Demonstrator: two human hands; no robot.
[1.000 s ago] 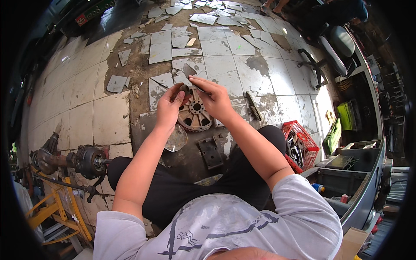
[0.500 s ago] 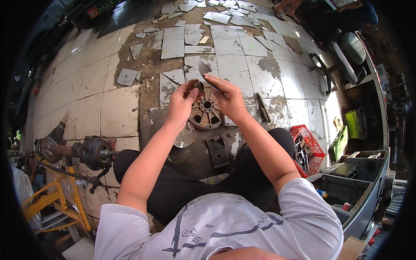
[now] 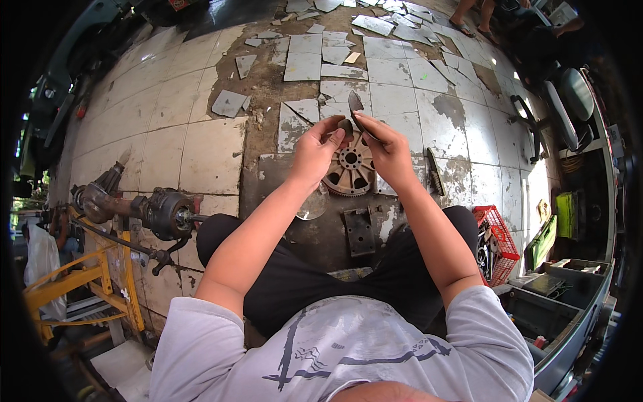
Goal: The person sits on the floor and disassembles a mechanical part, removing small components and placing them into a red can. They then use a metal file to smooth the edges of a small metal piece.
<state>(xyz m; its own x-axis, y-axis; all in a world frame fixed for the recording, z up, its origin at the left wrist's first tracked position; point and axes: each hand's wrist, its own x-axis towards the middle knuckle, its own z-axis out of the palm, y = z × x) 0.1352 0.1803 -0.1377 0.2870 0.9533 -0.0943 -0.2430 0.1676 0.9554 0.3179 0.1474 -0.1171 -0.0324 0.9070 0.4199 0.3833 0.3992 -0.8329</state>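
My left hand (image 3: 315, 151) pinches a small dark round part (image 3: 345, 125) between thumb and fingers. My right hand (image 3: 385, 147) grips a thin scraper whose grey blade (image 3: 355, 102) sticks up just above the part. Both hands hover over a round toothed metal wheel with spokes (image 3: 348, 171) lying flat on the dirty tiled floor in front of my crossed legs.
A dark metal bracket (image 3: 360, 230) and a shiny round lid (image 3: 313, 204) lie near my knees. A file (image 3: 434, 172) rests right of the wheel. A red basket of tools (image 3: 495, 241) sits right; an axle assembly (image 3: 144, 208) and yellow stand (image 3: 80, 288) left. Broken tiles (image 3: 229, 102) lie ahead.
Both hands stay together over the wheel, working the small part with the blade. My view has shifted slightly; the hands sit a little higher relative to the wheel.
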